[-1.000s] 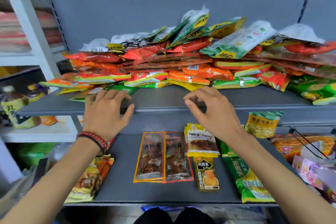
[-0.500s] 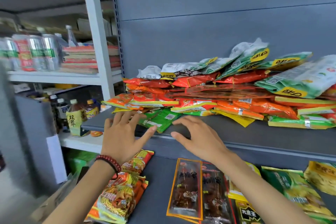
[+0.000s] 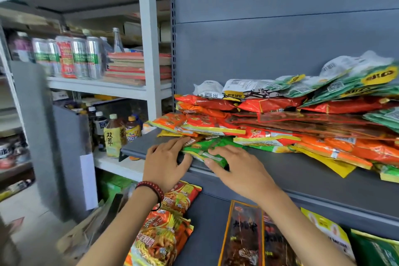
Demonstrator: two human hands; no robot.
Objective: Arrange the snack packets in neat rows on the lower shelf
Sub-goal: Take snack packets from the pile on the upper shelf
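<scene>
Green snack packet [image 3: 205,150] lies between both hands at the front edge of the upper shelf [image 3: 291,171]. Right hand [image 3: 237,170] pinches its near edge, thumb underneath. Left hand [image 3: 165,163] lays straight fingers on its left end.

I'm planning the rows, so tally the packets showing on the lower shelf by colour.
Orange noodle packets: 2 showing, stacked
Brown skewer packets: 2
Yellow packet: 1
Green packet: 1
Total: 6 in view
</scene>
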